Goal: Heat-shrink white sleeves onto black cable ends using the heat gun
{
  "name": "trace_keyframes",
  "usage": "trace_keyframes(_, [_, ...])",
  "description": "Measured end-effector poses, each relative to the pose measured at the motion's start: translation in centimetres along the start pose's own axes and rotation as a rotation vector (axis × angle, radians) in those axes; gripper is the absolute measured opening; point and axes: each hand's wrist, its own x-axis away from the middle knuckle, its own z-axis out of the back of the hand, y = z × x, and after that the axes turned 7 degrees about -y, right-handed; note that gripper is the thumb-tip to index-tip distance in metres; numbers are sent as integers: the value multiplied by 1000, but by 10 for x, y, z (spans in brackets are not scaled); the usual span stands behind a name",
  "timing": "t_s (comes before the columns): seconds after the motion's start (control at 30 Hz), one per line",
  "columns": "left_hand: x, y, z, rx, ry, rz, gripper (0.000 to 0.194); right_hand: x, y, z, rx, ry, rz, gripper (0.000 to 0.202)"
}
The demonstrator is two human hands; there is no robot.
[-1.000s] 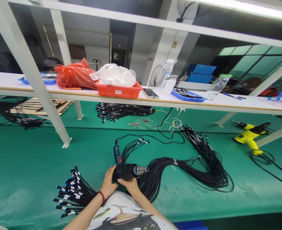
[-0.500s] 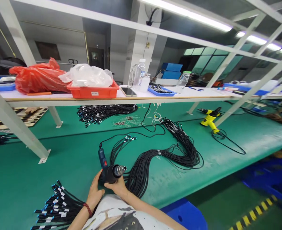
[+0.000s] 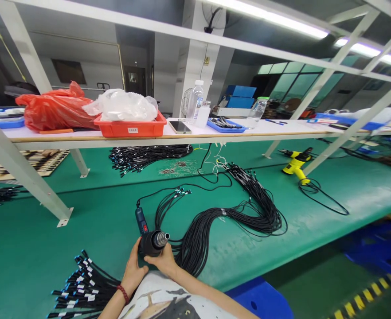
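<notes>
The heat gun is near the desk's near edge, its metal nozzle pointing right and its handle reaching toward the far edge. The left hand, with a dark red bracelet at the wrist, has its fingers against the left side of the gun's body; the right hand has its fingers closed on the other side, so both grip it. Whether the gun also rests on the desk cannot be told.

The gun's cord runs from the handle toward the far edge. Just left of the left hand, many labelled cable ends fan out by the near edge. From just beside the right hand, a thick bundle of black cables curves right and then back toward the far edge. A yellow heat gun lies farther right, beside a shelf leg. On the shelf above the desk sit a red tray, a phone and a blue tray.
</notes>
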Motion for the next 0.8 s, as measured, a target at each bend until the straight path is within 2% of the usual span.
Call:
trace_keyframes(0.17, [0, -3, 2, 23, 2, -24, 88, 1, 4, -1, -6, -10, 13, 55])
trace_keyframes(0.43, [-4, -9, 6, 80, -32, 36, 88, 0, 3, -1, 9, -15, 21, 56])
trace_keyframes(0.67, [0, -5, 2, 99, -6, 6, 89, 1, 4, -1, 44, -29, 49, 60])
trace_keyframes(0.8, [1, -2, 5, 137, -16, 39, 89, 1, 4, -1, 63, -25, 75, 67])
